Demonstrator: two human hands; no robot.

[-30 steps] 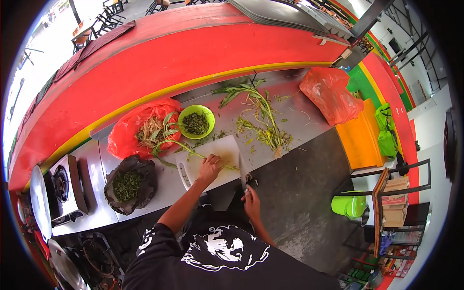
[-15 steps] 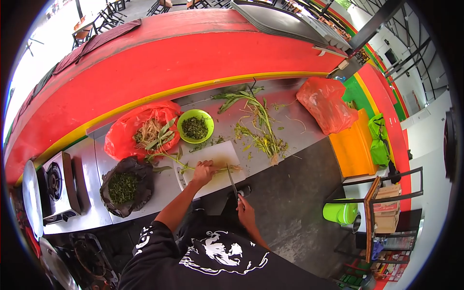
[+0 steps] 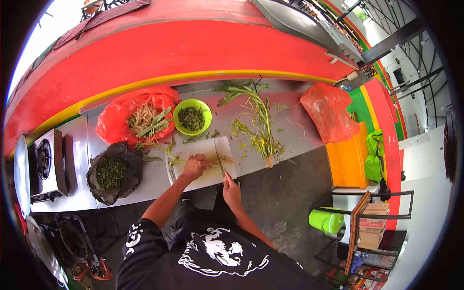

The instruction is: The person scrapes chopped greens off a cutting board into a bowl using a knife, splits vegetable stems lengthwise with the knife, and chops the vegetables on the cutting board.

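Note:
My left hand [image 3: 195, 166] presses a long green stalk [image 3: 172, 156] onto the white cutting board [image 3: 224, 141], fingers closed round it. In my right hand [image 3: 231, 189] is a knife [image 3: 219, 157], its blade lying across the root end of the stalk. The stalk's leafy part reaches left toward a red plastic bag [image 3: 110, 115] holding roots and leaves. Behind the board stands a lime green bowl [image 3: 208, 115] of chopped greens. More leafy stalks [image 3: 263, 121] lie on the counter to the right.
A black bag [image 3: 132, 182] of chopped greens sits left of the board, with a gas stove [image 3: 58, 166] beyond it. Another red bag [image 3: 328, 116] rests at the counter's right end, near an orange box [image 3: 345, 162]. A red wall [image 3: 193, 50] runs behind the counter.
The knife has moved left from the board's right edge onto the stalk's root end. My left hand stays on the stalk. The camera view has shifted.

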